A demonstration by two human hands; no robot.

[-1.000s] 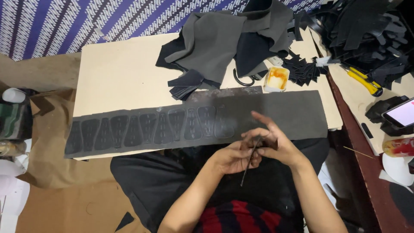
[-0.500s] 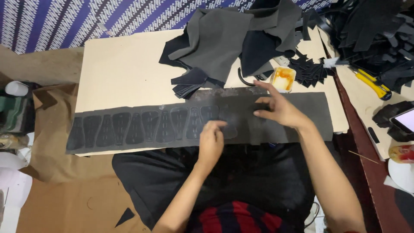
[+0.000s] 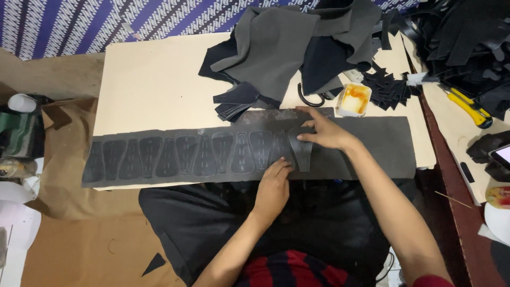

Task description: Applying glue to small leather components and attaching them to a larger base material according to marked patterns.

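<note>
Presently, a long dark strip of material (image 3: 372, 146) is seen laid along the near edge of the board (image 3: 154, 79), its right end reaching close to the board's near right corner. A row of tapered dark cut pieces (image 3: 175, 157) is set side by side on the strip, running from its left end toward the middle. The last tapered piece (image 3: 302, 151) in the row is pressed down by both hands. The left hand (image 3: 273, 183) is laid flat and open at the near edge of the strip, fingertips touching the lower part of that piece. The right hand (image 3: 325, 133) is spread open over the piece's upper end, fingers resting on it, nothing being gripped.

Toward the far edge of the board, a heap of grey and black fabric (image 3: 287, 48) is piled, with a small stack of dark offcuts (image 3: 236, 101) just beside it. A small white tub of orange glue (image 3: 355, 99) is placed near the far right part of the board, just beyond the strip. A yellow utility knife (image 3: 467, 106) is seen on the adjoining surface to the right, well apart from the hands.
</note>
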